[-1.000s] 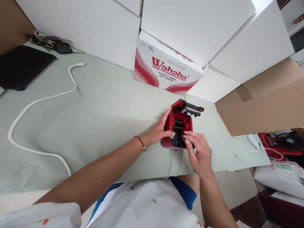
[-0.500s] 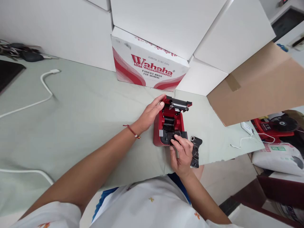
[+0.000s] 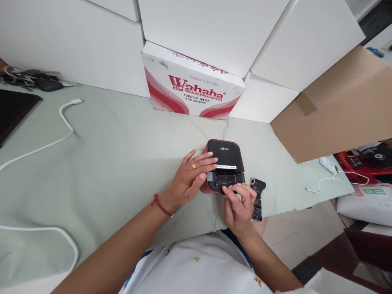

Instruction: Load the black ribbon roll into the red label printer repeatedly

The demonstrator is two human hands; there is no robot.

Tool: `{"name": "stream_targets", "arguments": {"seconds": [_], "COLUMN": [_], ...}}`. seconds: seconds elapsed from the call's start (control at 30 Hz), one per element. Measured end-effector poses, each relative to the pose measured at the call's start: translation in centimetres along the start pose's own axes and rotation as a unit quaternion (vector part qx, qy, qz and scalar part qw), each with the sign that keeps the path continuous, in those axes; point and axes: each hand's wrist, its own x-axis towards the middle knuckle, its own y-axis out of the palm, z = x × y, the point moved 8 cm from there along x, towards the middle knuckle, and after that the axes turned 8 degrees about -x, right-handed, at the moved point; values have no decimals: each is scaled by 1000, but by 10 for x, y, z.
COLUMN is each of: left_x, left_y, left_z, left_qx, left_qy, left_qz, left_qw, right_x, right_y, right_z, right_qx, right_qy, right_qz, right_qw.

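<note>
A small red label printer with a black lid (image 3: 226,153) stands on the cloth-covered table before me, its lid down. My left hand (image 3: 191,175) lies across the lid's left front edge with fingers stretched out, a yellow ring on one of them. Out of the printer's front slot comes a strip of black label tape (image 3: 227,180). The fingers of my right hand (image 3: 239,204) are bent onto the strip's front end; the thumb is partly hidden. Just right of that hand lies a loose black label roll (image 3: 257,185), partly unwound towards the table's front edge.
A Wahaha water carton (image 3: 192,92) stands against white boxes (image 3: 211,28) at the back. A brown cardboard flap (image 3: 333,110) slants in at the right. White cables (image 3: 33,155), keys (image 3: 36,79) and a dark flat object (image 3: 16,110) lie on the left.
The printer's lid was up and is now down. My left hand has moved from the raised lid's side onto its top. My right hand stays at the strip.
</note>
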Motion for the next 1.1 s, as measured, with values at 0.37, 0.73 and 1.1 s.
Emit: {"name": "stream_targets", "arguments": {"seconds": [0.37,0.73,1.1], "left_x": [2,-11,-6], "left_y": [2,16,25], "left_z": [16,64,67], "left_qx": [-91,-212,-280], "left_qy": [-19,-188,-234], "left_qz": [-25,24,62], "left_qw": [995,959,929], "right_x": [5,11,109], "right_y": [-2,-14,48], "right_z": [-4,-4,-38], "right_qx": [51,96,-47], "right_qy": [-19,-32,65], "right_qz": [26,43,370], "right_qw": [998,994,925]}}
